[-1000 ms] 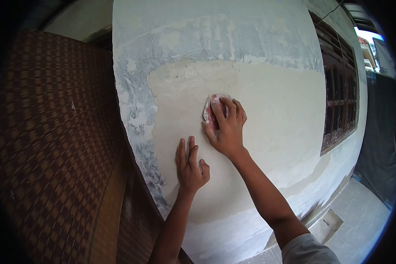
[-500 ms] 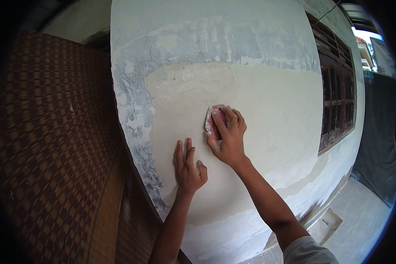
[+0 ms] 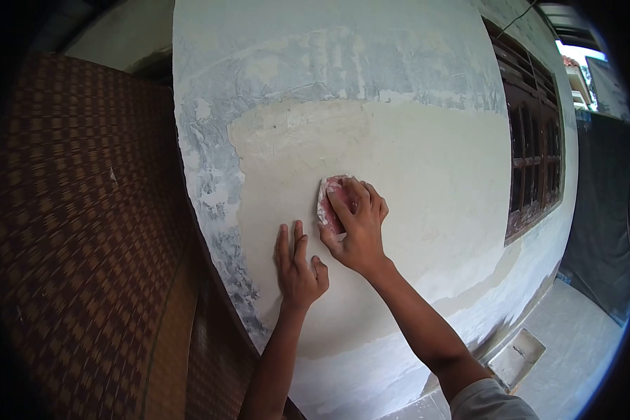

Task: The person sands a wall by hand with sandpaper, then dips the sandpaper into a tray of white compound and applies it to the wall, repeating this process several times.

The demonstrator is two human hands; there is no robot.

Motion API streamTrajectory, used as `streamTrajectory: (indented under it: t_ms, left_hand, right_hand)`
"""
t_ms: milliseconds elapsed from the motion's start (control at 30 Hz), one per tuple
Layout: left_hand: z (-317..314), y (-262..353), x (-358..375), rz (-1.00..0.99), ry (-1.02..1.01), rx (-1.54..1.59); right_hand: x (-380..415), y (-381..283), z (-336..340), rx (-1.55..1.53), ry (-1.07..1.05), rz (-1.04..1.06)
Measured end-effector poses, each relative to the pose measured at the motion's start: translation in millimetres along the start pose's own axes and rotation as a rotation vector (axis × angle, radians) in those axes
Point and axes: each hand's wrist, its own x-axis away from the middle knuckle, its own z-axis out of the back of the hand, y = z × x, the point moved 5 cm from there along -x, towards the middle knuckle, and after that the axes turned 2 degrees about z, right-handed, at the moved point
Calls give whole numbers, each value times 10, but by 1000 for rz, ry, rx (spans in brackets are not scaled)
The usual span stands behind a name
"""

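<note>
My right hand grips a flat pinkish-red pad with white crust along its edges. The pad lies against the wall, on a broad cream-coloured patch. Its exact kind is not clear, and my fingers cover part of it. Lower and to the left, my left hand rests on the same patch with fingers apart and nothing in it.
Rough grey-white areas border the cream patch above and on the left. A woven brown panel stands left of the wall. On the right are a wooden-framed window, a dark sheet and a shallow tray on the floor.
My right hand has moved slightly down and to the left with the pad. My left hand has stayed at nearly the same place on the wall.
</note>
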Motion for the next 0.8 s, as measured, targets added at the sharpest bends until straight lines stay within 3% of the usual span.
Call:
streamTrajectory:
  t_ms: [133,233,433,633,800]
  left_hand:
    - [15,16,-4,12,29,-31]
    - [3,-12,5,-1,-5,-3]
    - [-1,-8,-12,-13,-4,1]
    - [11,0,10,4,-21,-16]
    - [-5,-4,5,-5,-2,1]
  right_hand:
    - [-623,279,124,-10,159,-16]
    - [-756,424,-10,59,114,-21]
    - [187,122,2,0,-33,-19]
    - [-925,476,105,65,172,-37]
    - [-163,280,-5,92,31,-26]
